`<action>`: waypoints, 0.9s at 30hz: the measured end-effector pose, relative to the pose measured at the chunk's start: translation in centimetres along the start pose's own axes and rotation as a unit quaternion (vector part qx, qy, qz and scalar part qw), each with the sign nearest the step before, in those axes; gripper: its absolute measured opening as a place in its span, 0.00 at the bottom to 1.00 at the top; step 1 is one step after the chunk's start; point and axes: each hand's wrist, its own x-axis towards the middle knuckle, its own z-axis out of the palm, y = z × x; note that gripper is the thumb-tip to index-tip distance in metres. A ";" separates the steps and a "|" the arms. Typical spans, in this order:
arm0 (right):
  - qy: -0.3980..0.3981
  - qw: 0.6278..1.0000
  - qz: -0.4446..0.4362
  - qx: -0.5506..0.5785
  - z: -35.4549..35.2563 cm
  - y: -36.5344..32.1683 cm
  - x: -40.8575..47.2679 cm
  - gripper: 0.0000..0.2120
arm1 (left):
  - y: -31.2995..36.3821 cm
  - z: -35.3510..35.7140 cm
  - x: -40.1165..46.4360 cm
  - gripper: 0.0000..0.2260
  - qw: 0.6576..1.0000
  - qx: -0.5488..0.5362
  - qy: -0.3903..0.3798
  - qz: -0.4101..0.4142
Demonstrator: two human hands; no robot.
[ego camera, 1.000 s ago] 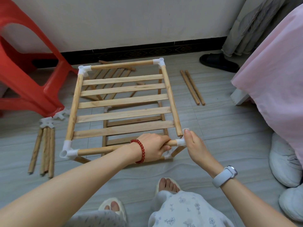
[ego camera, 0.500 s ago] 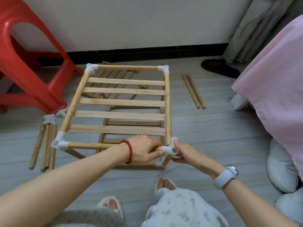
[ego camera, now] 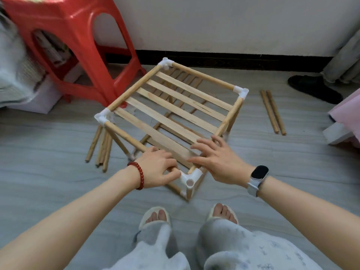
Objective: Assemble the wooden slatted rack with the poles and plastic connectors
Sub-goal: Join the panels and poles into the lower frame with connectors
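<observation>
The wooden slatted rack [ego camera: 175, 112] stands on the floor, turned so one corner points at me. White plastic connectors join its poles: the near one [ego camera: 190, 178], the left one [ego camera: 102, 116], the far one [ego camera: 165, 64] and the right one [ego camera: 241, 92]. My left hand [ego camera: 157, 169] grips the front-left top pole beside the near connector. With its fingers spread, my right hand [ego camera: 216, 157] lies flat on the nearest slats. A lower slatted shelf shows beneath.
A red plastic stool [ego camera: 78, 45] stands close at the left back. Several loose poles [ego camera: 101, 148] lie on the floor at the left, two more poles [ego camera: 272, 112] at the right. A black shoe [ego camera: 315, 88] and pink bedding [ego camera: 348, 114] are at the right.
The rack has turned clockwise, so a corner now faces me. My right hand left the near connector and now lies open on the slats. My left hand keeps its grip.
</observation>
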 end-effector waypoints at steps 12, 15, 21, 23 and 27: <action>0.071 0.976 0.106 0.176 1.5 -1.6 1.2 0.22 | 4.4 4.7 -0.3 0.30 0.946 0.059 0.308 -0.080; 0.140 0.942 0.153 0.265 1.9 -1.8 1.7 0.23 | 3.4 5.5 -0.5 0.30 0.930 0.055 0.354 -0.080; 0.270 0.907 0.191 0.259 3.6 -2.8 2.7 0.14 | 3.4 5.8 1.0 0.25 0.888 0.000 0.455 -0.066; 0.298 0.895 0.205 0.260 4.0 -2.9 3.0 0.12 | 3.3 5.9 1.3 0.23 0.879 -0.025 0.472 -0.055; 0.316 0.892 0.207 0.247 4.6 -3.0 3.1 0.11 | 3.2 6.5 1.3 0.21 0.871 -0.034 0.489 -0.034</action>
